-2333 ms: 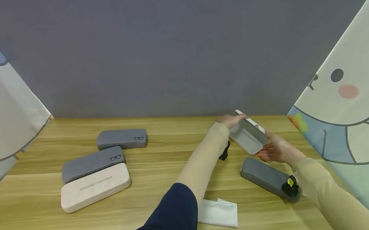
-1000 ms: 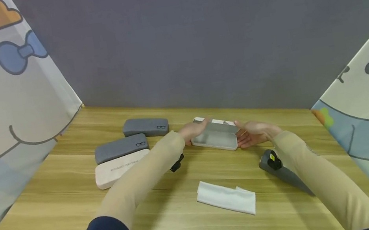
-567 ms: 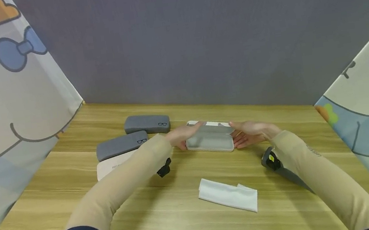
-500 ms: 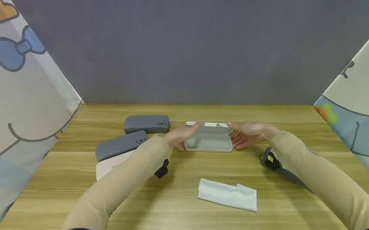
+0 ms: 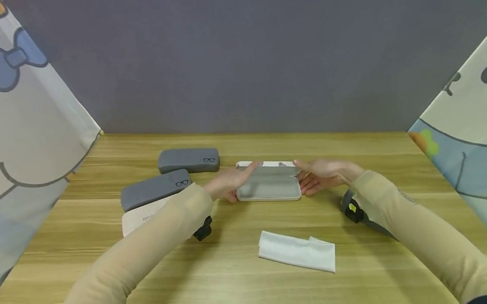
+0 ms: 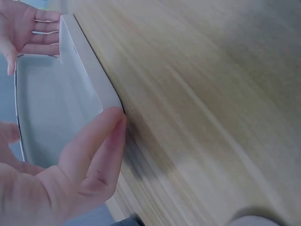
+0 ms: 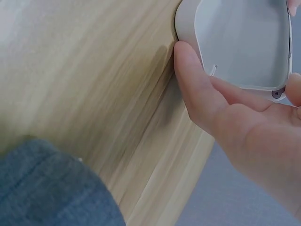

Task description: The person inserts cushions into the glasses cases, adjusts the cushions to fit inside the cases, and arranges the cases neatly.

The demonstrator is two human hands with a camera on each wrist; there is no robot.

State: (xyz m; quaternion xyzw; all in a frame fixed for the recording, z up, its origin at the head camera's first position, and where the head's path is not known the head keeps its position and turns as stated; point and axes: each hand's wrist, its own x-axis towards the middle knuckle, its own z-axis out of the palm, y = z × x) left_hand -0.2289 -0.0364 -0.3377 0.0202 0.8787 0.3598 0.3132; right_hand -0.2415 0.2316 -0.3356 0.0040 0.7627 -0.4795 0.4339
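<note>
A white glasses case (image 5: pixel 268 191) with a grey lining lies on the table with its lid raised, between my two hands. My left hand (image 5: pixel 228 180) holds its left end, the thumb up at the lid and the fingers low by the base. At the opposite end my right hand (image 5: pixel 326 173) holds it likewise, thumb by the lid's corner. In the left wrist view the lined inside of the case (image 6: pixel 51 99) shows nothing in it. The right wrist view shows the fingers (image 7: pixel 200 89) of my right hand against the case's end.
Left of the hands lie two grey glasses cases (image 5: pixel 188 160) (image 5: pixel 154 189) and a white one (image 5: pixel 142 217), partly under my left sleeve. A folded white cloth (image 5: pixel 297 251) lies in front. Another grey case (image 5: pixel 377 226) is mostly hidden by my right forearm. A grey wall (image 5: pixel 229 59) stands behind.
Both hands have carried the white case leftward, away from the grey case at right, and turned it from slanted to roughly parallel with the back wall. Its lid stays raised. Recently only slight movement.
</note>
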